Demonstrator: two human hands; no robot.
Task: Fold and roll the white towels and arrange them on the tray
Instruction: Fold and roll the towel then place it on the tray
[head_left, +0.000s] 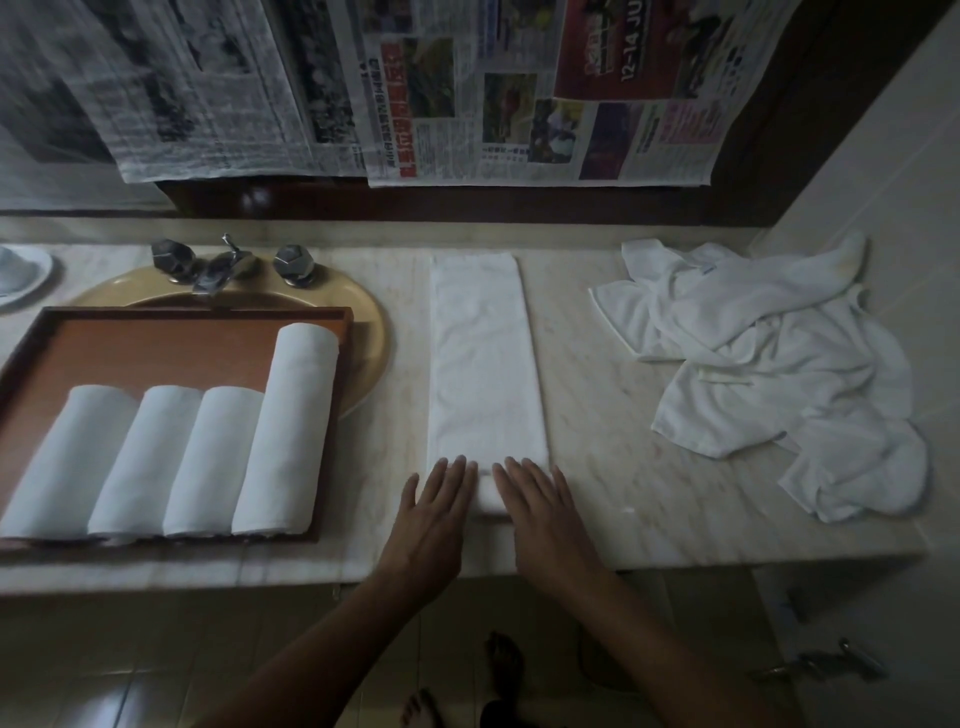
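In the lower centre of the frame the left hand (434, 512) and the right hand (540, 512) lay flat side by side, fingers straight and released, pressing on the near end of the folded towel (485, 364) and grasping nothing. This towel was a long narrow strip of soft white cloth with straight edges, and its near end lay close to the front edge of the counter (623, 493), a pale stone with faint veins. A narrow bare band of stone separated the strip from the tray (171, 338) at the left; a wider bare area lay at its right, up to the crumpled pile of loose towels (769, 364) at the right of the frame. The tray was brown wood with a raised rim, and four rolled towels (171, 462), smooth cylinders touching each other, filled its near part; its far part was bare. Behind it were a tan round basin (371, 338) and a metal tap (223, 265) with faceted handles. Newspapers (519, 93) hung across the top.
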